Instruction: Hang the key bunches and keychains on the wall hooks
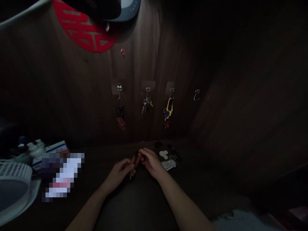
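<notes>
Above the dark tabletop, both hands are closed on a looped reddish-brown strap [138, 160]. My left hand [121, 170] pinches its lower left part, where a thin metal piece like a key [131, 176] points down below the fingers. Higher up, the fingers of my right hand [150, 160] grip the right side of the loop. Just right of that hand lie a silver-grey remote-like fob [168, 165], pale round discs [164, 154] and a dark elongated item [175, 152]. Dim light hides the finer details.
Bunches of keys hang on wall hooks: one with a red tag [121, 123], a plain metal bunch [147, 105] and one with a yellow cord [169, 107]. A bare hook [197, 95] is farther right. Boxes [57, 147], bottles [36, 149] and a white slatted basket [15, 170] stand left.
</notes>
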### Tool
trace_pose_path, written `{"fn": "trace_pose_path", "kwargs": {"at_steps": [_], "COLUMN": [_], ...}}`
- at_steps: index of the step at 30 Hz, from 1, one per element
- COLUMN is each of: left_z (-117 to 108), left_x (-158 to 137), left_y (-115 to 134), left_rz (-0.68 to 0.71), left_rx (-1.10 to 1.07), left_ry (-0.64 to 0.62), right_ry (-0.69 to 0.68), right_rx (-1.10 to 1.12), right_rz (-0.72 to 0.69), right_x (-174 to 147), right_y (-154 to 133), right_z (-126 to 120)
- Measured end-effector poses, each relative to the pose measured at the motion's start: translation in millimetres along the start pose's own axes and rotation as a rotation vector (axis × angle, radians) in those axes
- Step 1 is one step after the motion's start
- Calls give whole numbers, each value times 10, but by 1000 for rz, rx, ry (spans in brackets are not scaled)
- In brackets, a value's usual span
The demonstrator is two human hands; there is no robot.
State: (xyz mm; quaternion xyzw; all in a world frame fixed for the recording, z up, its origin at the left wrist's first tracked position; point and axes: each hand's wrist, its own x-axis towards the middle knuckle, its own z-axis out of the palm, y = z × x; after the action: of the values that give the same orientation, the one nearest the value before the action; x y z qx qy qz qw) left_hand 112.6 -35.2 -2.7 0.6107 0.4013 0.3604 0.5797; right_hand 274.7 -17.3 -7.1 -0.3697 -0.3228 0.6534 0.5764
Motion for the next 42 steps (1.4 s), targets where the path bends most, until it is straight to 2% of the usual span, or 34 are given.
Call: {"fn": "trace_pose_path", "kwargs": {"at_steps": [8,16,21,26,32,42], "left_z": [-12,-35,-65,-73,-88,-88], "left_x": [-28,-21,-14,-23,6,12], "left_y": [34,64,41,39,-13,-18], "left_rz": [-29,7,-19,-44,-50,-33], "left_rx": [116,125,79,-5,3,47], "left_ry": [-48,-7,25,24,29,33], "right_ry": [54,141,120,72,87,217], "right_rx": [170,129,138,85,3,-272], "right_rz": [-34,-164,-253,-320,-400,-619], "right_x": [33,8,-22,-94,-157,-216], "right_y": [-100,-223,-279,-358,-537,-993], "right_z": [-128,-180,-196,-172,-128,-191]}}
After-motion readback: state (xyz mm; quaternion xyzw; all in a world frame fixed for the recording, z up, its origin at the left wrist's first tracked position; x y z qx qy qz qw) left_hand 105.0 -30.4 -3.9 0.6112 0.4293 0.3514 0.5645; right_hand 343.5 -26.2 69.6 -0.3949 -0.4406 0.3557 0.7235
